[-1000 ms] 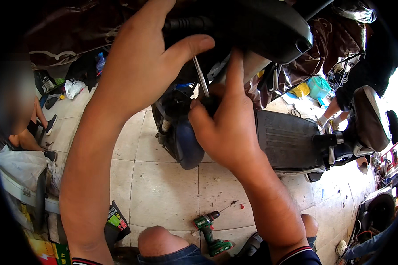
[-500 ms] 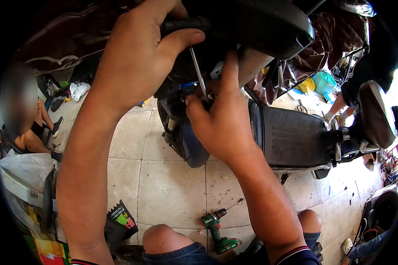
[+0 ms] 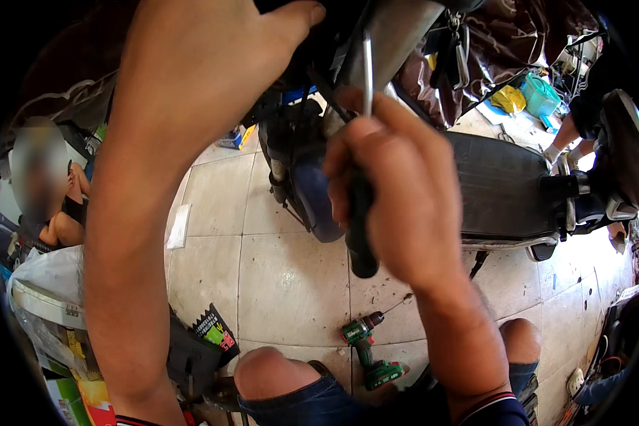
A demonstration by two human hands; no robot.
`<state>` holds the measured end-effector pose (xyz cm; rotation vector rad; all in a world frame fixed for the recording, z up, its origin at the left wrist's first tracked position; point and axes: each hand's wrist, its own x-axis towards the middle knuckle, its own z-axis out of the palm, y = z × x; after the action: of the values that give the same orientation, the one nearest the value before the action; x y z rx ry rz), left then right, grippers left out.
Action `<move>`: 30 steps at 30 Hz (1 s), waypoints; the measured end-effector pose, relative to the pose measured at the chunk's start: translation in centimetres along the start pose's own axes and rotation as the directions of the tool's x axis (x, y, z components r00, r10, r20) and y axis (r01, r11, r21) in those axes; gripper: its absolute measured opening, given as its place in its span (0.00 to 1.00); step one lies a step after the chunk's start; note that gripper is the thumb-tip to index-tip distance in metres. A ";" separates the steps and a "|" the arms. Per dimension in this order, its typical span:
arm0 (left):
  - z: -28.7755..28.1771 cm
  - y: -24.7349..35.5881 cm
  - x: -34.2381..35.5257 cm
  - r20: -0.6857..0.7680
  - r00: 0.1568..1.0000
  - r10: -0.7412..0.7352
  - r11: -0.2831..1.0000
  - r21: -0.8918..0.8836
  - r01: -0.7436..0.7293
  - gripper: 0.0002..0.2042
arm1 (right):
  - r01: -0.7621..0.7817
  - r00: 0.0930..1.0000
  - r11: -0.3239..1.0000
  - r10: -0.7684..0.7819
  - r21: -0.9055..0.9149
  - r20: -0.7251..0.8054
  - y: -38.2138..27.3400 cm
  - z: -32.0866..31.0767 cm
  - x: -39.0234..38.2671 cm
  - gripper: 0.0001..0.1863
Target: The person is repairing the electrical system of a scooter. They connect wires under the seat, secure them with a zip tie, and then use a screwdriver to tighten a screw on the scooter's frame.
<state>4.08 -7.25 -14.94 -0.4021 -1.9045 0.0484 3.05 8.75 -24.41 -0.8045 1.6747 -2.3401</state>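
Observation:
My right hand (image 3: 415,192) is closed around a screwdriver (image 3: 363,231). Its dark handle hangs below my fingers, and the bare metal shaft points upward in front of a grey tube of the scooter. Up at the top edge, my left hand (image 3: 213,50) reaches into the dark front part of the scooter. Only its thumb shows, stretched to the right; the other fingers are hidden. A thin dark strip or cable (image 3: 326,89) lies just beyond my right fingers. Below is a dark blue rounded part (image 3: 316,202) of the scooter's front.
The scooter's black ribbed deck (image 3: 504,188) stretches right. A green cordless drill (image 3: 368,348) lies on the tiled floor (image 3: 291,284) between my knees. A person (image 3: 50,192) sits at left; another person's legs (image 3: 568,138) stand at right. A teal basket (image 3: 541,96) stands behind.
My right hand has drawn down and right with the screwdriver, its shaft now away from my left thumb. My left hand sits higher in the picture. The view has shifted slightly.

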 end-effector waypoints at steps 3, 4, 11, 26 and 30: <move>1.0 -0.5 0.9 -0.088 0.988 0.127 0.988 0.094 -0.119 0.34 | 0.029 0.999 0.943 -0.041 0.332 0.030 -0.5 0.0 0.8 0.19; 1.3 -0.6 1.0 -0.114 0.969 0.218 0.960 0.205 -0.191 0.35 | -0.022 0.999 0.940 0.010 0.341 0.035 -0.7 0.0 1.0 0.19; 3.0 -1.4 1.3 -0.138 0.915 0.378 0.852 0.439 -0.286 0.39 | -0.034 0.998 0.945 0.017 0.327 0.053 -2.1 -0.1 1.9 0.21; 5.0 -2.4 2.4 -0.095 0.949 0.302 0.708 0.689 -0.156 0.39 | -0.024 1.000 0.945 0.022 0.325 0.008 -2.8 0.8 1.2 0.16; 4.6 -1.4 1.9 -0.134 0.943 0.305 0.809 0.558 -0.183 0.40 | -0.029 0.999 0.947 0.033 0.321 -0.007 -3.2 0.5 1.9 0.17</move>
<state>-1.04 -7.29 -14.62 -0.2490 -1.5242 0.6779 2.33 8.67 -20.76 -0.6953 1.2479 -2.5060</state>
